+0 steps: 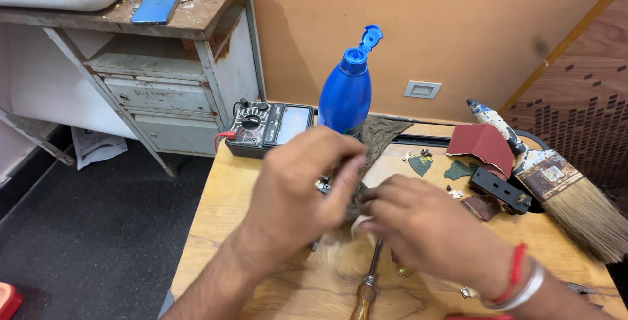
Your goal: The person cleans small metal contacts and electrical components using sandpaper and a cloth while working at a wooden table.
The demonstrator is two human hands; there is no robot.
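The person's right hand, wearing a red thread and a metal bangle at the wrist, and the left hand meet low over the wooden counter, both blurred; their fingers curl around something small and pale at the edge of a grey-brown cloth, but I cannot tell how tight either grip is or exactly what it has. A screwdriver lies just beneath the hands. Behind them stands a blue bottle with its flip cap open, beside an analog multimeter. To the right lie red sandpaper, a black part and a paint-spattered brush. The risk I judge: a knuckle nudging the uncapped bottle would spill it toward the meter.
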